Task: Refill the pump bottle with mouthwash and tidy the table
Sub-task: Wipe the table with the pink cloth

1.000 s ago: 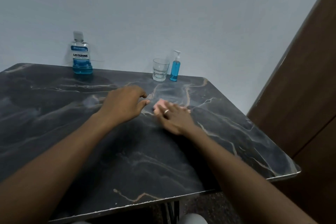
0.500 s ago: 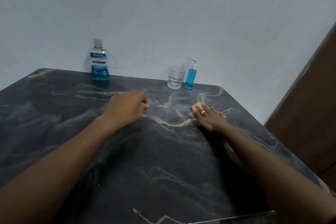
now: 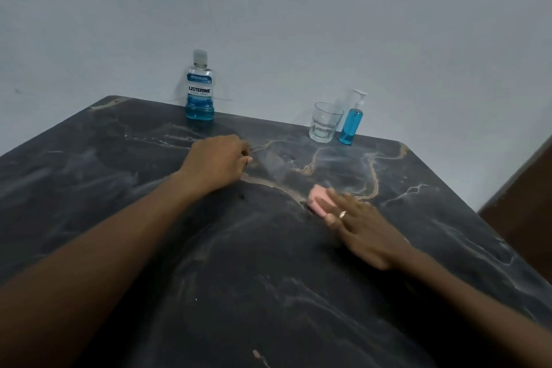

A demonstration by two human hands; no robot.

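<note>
Slim clear pump bottle [image 3: 352, 119] upright at the far right of the dark, marble-veined table [image 3: 268, 293], close to the pale wall [image 3: 298, 9]; white pump head on top, nozzle turned to the right; blue liquid inside, up nearly to the shoulder. Just left of it, almost touching, a clear faceted glass [image 3: 325, 122] with a thick base, mouth up; contents not discernible. Well apart to the left, along the same far edge, the mouthwash bottle [image 3: 199, 89], upright and capped, with a blue-and-white Listerine label across the middle; blue liquid visible below the label, clear plastic above it, exact level hidden behind the label. Nearer the camera, right of centre, a small pink pad [image 3: 319, 199] lying flat on the tabletop, blurred, whether sponge or folded cloth hard to say. Right hand [image 3: 363, 225] laid over its near end, fingers straight and together, pressing down rather than gripping, a ring [image 3: 342, 214] on one finger, the whole hand motion-blurred. Left hand [image 3: 216, 163] resting on the table left of centre, well apart from the pad, back up, fingers loosely curled under, nothing seen in them. Both bare forearms stretched in from the near edge. Brown panel [image 3: 525, 188] beyond the table's right side.
</note>
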